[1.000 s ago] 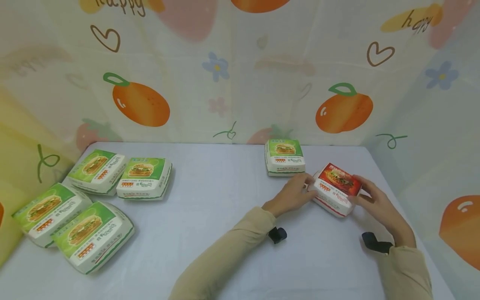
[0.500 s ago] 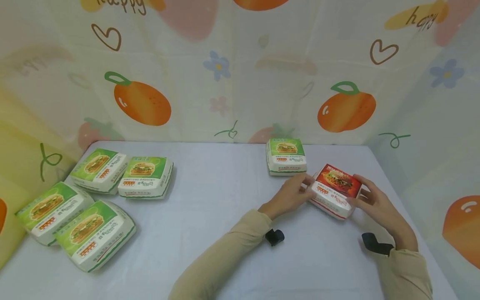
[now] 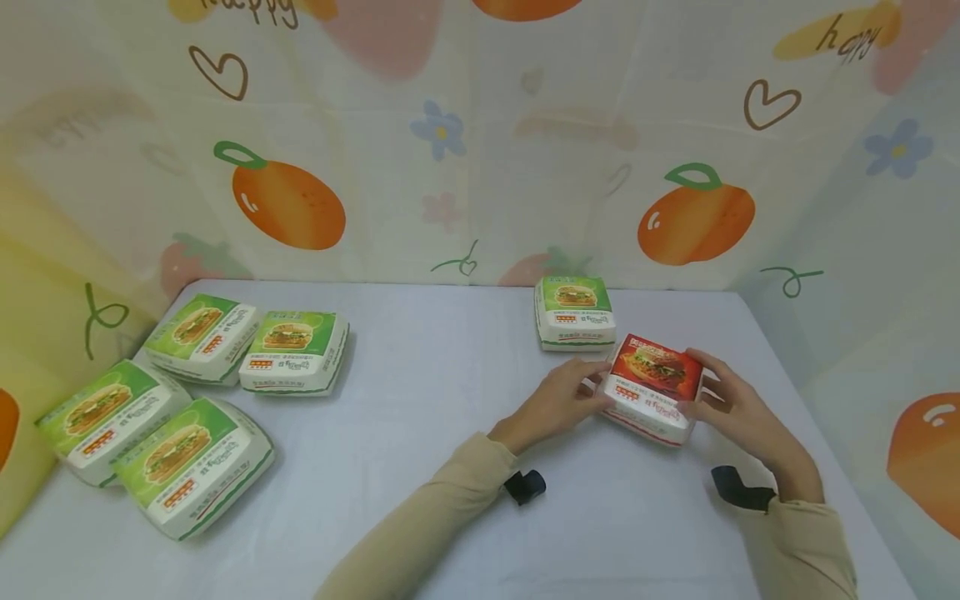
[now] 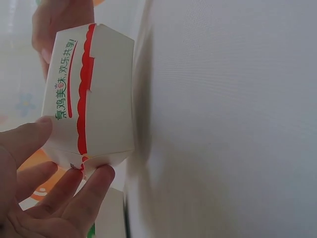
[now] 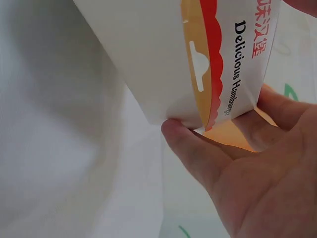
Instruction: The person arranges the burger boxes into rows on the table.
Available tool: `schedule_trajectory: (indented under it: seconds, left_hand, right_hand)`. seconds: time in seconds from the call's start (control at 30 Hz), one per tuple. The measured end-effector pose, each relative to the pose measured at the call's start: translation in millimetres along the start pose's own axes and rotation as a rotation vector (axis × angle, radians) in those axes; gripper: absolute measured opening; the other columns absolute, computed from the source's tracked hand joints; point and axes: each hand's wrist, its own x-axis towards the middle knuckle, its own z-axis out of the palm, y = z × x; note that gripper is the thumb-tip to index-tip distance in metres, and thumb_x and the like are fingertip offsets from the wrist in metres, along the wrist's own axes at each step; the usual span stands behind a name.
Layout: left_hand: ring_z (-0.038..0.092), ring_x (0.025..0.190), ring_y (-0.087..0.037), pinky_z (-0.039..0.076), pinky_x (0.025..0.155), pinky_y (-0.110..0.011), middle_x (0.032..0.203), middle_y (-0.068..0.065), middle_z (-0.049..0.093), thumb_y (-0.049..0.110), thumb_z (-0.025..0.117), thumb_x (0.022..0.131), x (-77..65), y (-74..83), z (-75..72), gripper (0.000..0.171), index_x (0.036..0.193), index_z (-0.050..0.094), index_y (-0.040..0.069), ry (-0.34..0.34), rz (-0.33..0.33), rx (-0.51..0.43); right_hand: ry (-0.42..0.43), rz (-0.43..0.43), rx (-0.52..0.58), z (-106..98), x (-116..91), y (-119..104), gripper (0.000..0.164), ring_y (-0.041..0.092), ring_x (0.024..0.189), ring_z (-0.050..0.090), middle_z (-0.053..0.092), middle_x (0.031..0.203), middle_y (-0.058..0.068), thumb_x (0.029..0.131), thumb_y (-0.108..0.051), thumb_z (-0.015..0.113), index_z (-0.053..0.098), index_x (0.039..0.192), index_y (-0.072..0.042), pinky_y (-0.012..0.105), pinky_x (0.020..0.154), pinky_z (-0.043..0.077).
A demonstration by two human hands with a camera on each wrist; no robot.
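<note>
The red-topped hamburger box is smooth, printed paperboard with low sheen; the green-topped hamburger boxes appear to match. The white table cover is smooth, matt, cloth-like. The fruit-print backdrop resembles thin, creased fabric. The beige sleeves are matt cloth.

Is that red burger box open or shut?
Shut: in the left wrist view, the red box has its lid down on its base, no gap showing along the red edge. Whether it's full, I cannot tell.
</note>
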Motion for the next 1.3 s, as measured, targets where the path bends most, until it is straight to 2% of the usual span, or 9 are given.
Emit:
schedule_trajectory:
  seconds: [0.17, 0.37, 0.7, 0.97, 1.2, 1.3]
  left_hand:
    - [0.066, 0.103, -0.014, 0.053, 0.085, -0.015, 0.12, -0.006, 0.061, 0.023, 0.072, 0.092, -11.0, -1.5, -5.2, 0.056, 0.142, 0.053, 0.011, 0.014, -0.004, -0.006]
    - [0.064, 0.101, -0.013, 0.053, 0.084, -0.015, 0.122, -0.005, 0.06, 0.023, 0.074, 0.09, -25.3, -3.5, -9.3, 0.058, 0.142, 0.052, 0.011, 0.042, -0.017, 0.011]
    - [0.06, 0.092, -0.011, 0.05, 0.078, -0.015, 0.128, -0.008, 0.057, 0.023, 0.075, 0.089, -46.1, -9.4, -12.3, 0.064, 0.145, 0.048, 0.008, 0.083, 0.033, 0.078]
    - [0.059, 0.089, -0.009, 0.051, 0.076, -0.015, 0.125, -0.008, 0.057, 0.023, 0.078, 0.087, -57.9, -10.3, -17.4, 0.068, 0.145, 0.047, 0.008, 0.084, -0.008, 0.076]
    - [0.058, 0.088, -0.01, 0.049, 0.072, -0.015, 0.119, -0.006, 0.057, 0.024, 0.081, 0.083, -62.2, -9.0, -21.7, 0.073, 0.145, 0.045, 0.008, 0.07, -0.053, 0.062]
    - [0.058, 0.085, -0.01, 0.049, 0.069, -0.016, 0.117, -0.006, 0.056, 0.025, 0.082, 0.082, -62.5, -8.6, -23.2, 0.073, 0.143, 0.046, 0.006, 0.054, -0.075, 0.039]
  right_hand:
    - [-0.001, -0.032, 0.03, 8, 3, -3, 0.084, 0.059, 0.141, 0.023, 0.014, 0.162, 0.028, 0.095, -0.021, 0.065, 0.012, 0.158, -0.004, 0.069, 0.108, 0.031]
    - [-0.006, -0.05, 0.04, 19, 4, -8, 0.082, 0.059, 0.141, 0.023, 0.017, 0.161, 0.028, 0.094, -0.021, 0.066, 0.016, 0.156, -0.002, 0.069, 0.107, 0.033]
    - [-0.032, -0.085, 0.061, 33, 8, -16, 0.08, 0.058, 0.142, 0.022, 0.02, 0.16, 0.027, 0.092, -0.02, 0.067, 0.02, 0.155, -0.002, 0.068, 0.109, 0.032]
    - [-0.052, -0.121, 0.068, 43, 11, -20, 0.079, 0.057, 0.143, 0.021, 0.021, 0.16, 0.027, 0.092, -0.02, 0.068, 0.023, 0.153, -0.002, 0.067, 0.109, 0.032]
    - [-0.061, -0.155, 0.092, 50, 15, -18, 0.075, 0.059, 0.143, 0.021, 0.021, 0.16, 0.027, 0.092, -0.017, 0.067, 0.025, 0.153, -0.004, 0.069, 0.109, 0.03]
    - [-0.069, -0.154, 0.128, 53, 16, -18, 0.077, 0.059, 0.144, 0.018, 0.016, 0.162, 0.027, 0.092, -0.014, 0.065, 0.021, 0.154, -0.003, 0.07, 0.111, 0.027]
